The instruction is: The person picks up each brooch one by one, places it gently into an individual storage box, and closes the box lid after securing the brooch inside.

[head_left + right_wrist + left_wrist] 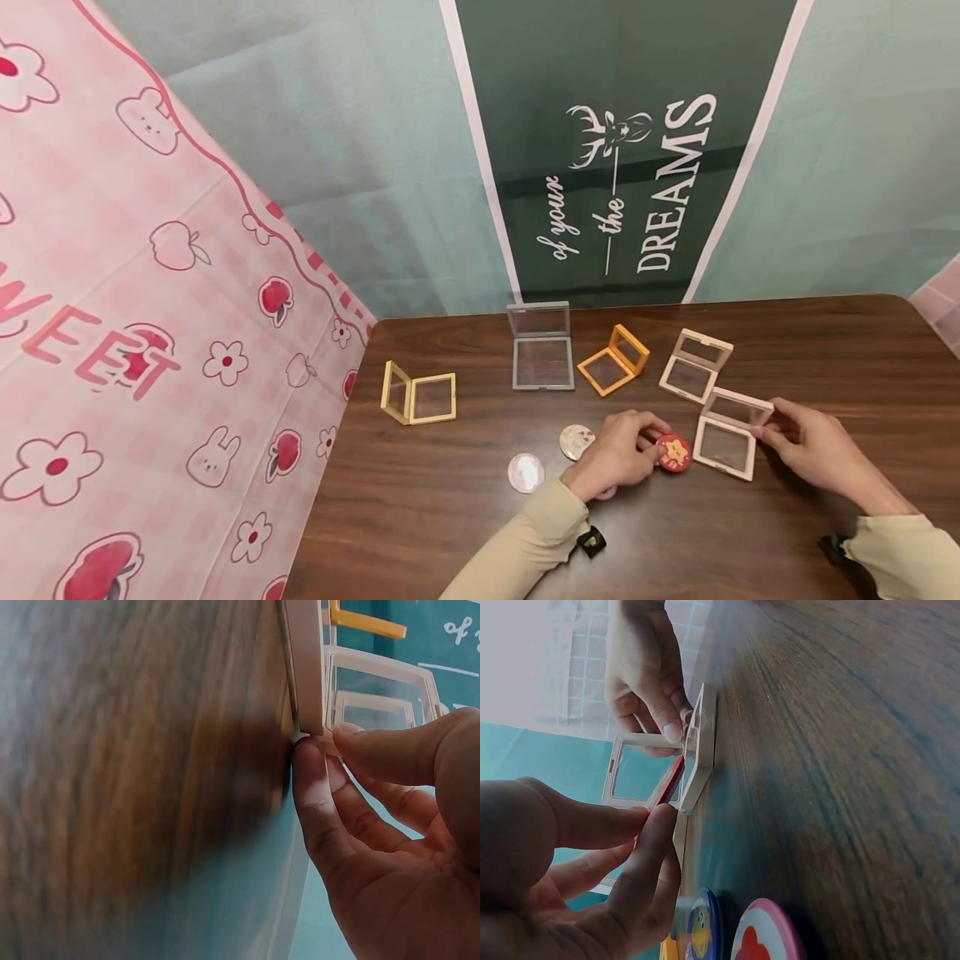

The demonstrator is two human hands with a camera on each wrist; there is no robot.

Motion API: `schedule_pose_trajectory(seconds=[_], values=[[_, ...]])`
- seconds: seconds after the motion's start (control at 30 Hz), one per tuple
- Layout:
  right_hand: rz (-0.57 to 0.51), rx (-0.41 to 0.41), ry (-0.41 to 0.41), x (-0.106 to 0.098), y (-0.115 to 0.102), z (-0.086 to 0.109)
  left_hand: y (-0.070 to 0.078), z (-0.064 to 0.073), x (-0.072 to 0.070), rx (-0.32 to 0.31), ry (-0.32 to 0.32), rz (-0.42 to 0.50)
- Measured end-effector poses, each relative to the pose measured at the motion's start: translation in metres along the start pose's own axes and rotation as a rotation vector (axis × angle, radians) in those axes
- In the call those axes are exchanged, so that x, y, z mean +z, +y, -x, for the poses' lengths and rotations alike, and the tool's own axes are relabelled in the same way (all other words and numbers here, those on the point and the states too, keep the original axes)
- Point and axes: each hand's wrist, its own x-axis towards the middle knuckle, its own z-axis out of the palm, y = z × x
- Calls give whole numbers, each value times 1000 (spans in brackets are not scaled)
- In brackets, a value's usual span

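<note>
A: Containers first, left to right, placed against the pink case (727, 423). What do I log from the head feed?

B: Five hinged cases, lids raised. Yellow case (410, 401): well to the left of the pink case. Grey case (542, 337): left of it, farther back. Orange case (623, 361): also left and behind, but nearer to it. Beige case (696, 364): just behind its raised lid. Brown wood shows through the base panes.

A: Materials, shapes?

B: Slim four-sided frames, clear panes; table (420, 500) dark, streaky wood grain. Left of the pink case I note two pale badges (526, 473), round and flat. My left wrist feed adds a blue badge (705, 926) and a pink-rimmed badge (772, 934), both cropped, nearer the lens than the pink case. Red badge (678, 453): round disc, yellow star, just beside the pink case's left edge; contact I cannot tell.

A: Hands?

B: Left hand (621, 450), left of the pink case: thumb and finger clamped on the red badge's rim, disc tilted. Right hand (817, 446), at the case's right side: thumb and forefinger pinching its frame near the hinge.
</note>
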Motion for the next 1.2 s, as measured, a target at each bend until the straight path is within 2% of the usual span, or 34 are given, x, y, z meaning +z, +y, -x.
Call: schedule_pose_trajectory(seconds=[0.27, 0.47, 0.67, 0.87, 1.0, 1.2], values=[[-30, 3, 7, 9, -9, -2, 12, -18, 3, -78, -8, 33], [-31, -8, 12, 17, -13, 0, 18, -26, 10, -133, 18, 51], [-28, -24, 15, 19, -19, -2, 20, -32, 16, -172, 53, 19], [-8, 45, -41, 12, -27, -5, 20, -36, 22, -222, 67, 18], [-40, 121, -72, 7, -30, -6, 20, -37, 24, -206, 70, -2], [-105, 147, -69, 6, -32, -8, 21, -40, 25, -172, 63, -34]])
